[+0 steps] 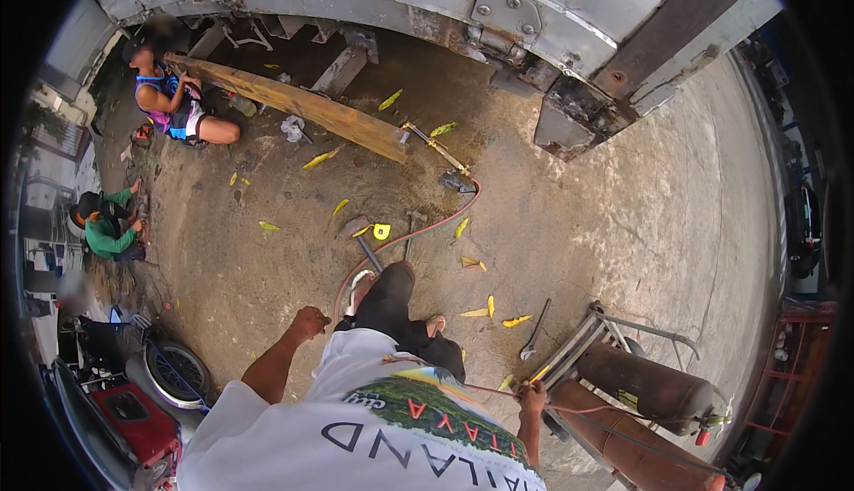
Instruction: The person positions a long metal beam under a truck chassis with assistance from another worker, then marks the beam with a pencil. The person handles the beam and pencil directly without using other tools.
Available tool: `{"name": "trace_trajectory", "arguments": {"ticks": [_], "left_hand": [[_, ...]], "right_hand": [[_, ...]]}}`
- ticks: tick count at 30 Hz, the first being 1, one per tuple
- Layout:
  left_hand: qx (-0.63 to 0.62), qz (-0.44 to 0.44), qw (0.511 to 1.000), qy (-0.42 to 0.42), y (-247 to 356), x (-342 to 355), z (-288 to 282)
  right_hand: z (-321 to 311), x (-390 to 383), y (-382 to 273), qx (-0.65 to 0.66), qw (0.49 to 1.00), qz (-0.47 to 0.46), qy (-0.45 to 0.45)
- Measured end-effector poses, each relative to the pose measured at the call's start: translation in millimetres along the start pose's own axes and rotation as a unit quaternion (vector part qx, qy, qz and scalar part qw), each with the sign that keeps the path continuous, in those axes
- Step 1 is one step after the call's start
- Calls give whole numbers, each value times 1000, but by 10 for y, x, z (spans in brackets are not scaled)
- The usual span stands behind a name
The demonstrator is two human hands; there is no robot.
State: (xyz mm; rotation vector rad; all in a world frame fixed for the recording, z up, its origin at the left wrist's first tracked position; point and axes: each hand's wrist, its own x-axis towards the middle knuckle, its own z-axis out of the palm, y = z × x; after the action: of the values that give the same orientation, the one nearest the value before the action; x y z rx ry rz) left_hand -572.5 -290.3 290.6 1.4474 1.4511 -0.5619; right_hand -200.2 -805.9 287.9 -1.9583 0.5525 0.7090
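My left hand [310, 322] hangs out to the left with its fingers curled in and nothing showing in it. My right hand [532, 398] is closed at the end of a metal cart [569, 344], where a thin red hose [482, 390] runs into it and out toward two rusty brown gas cylinders [642, 375] lying in the cart. A small yellow thing [539, 373] sits just above that hand. From near my feet the hose curves over the ground to a brass cutting torch [436, 146].
Ahead stands a grey truck body [569, 11] with a rusty corner. A long wooden plank [294, 100] lies beneath it, held by a kneeling co-worker [173, 104]. Another person [111, 224] crouches left. A yellow tape measure [382, 231], hammer [368, 253], wrench [535, 329] and motorcycle [173, 371] are around.
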Motion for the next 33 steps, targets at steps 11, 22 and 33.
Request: {"name": "trace_trajectory", "arguments": {"ticks": [11,22,33], "left_hand": [[-213,-81,973,-19,-706,-118,1773],[-488,-69,853,174,743,110,1786],[-400,221,821,342,2559,1499,709]], "right_hand": [[1058,1668,-1699,-274,915,-161,-249],[2149,2437,-2602,-505,761,-327,-243],[4292,3123,-3420,-549,743,-276,-264]]}}
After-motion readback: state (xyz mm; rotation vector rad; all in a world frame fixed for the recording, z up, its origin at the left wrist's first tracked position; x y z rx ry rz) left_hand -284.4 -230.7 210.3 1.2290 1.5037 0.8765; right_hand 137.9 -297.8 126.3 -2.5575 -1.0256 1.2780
